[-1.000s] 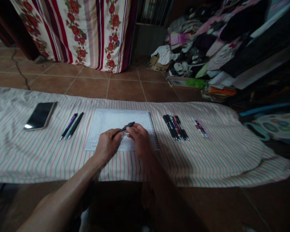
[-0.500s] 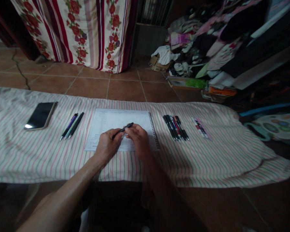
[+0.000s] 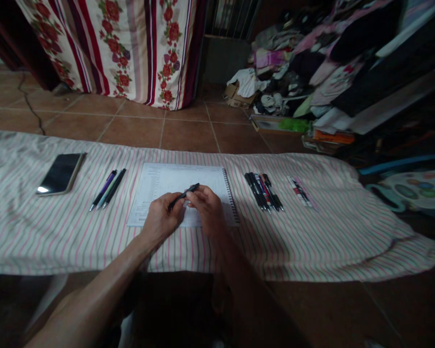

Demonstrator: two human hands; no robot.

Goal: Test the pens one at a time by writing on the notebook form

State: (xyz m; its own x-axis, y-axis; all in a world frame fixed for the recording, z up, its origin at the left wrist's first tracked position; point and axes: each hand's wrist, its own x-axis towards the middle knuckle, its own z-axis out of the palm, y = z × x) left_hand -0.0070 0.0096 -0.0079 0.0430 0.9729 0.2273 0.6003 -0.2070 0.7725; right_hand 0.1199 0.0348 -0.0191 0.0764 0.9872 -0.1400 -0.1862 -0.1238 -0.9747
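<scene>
A black pen is held aslant between my two hands, over the spiral notebook with its printed page. My left hand grips the lower left end of the pen. The fingers of my right hand pinch its upper right end. Both hands are closed, and part of the pen is hidden by the fingers. To the left of the notebook lie several pens, one of them purple. A bunch of mostly black pens lies on the right.
Everything rests on a striped cloth. A smartphone lies at the far left, and a few patterned, pink pens or pencils at the right. Beyond the tiled floor hang a floral curtain and heaped clothes.
The hands and pen have barely moved. My left fingers have closed slightly, and the thumb sits a little nearer the pen.
</scene>
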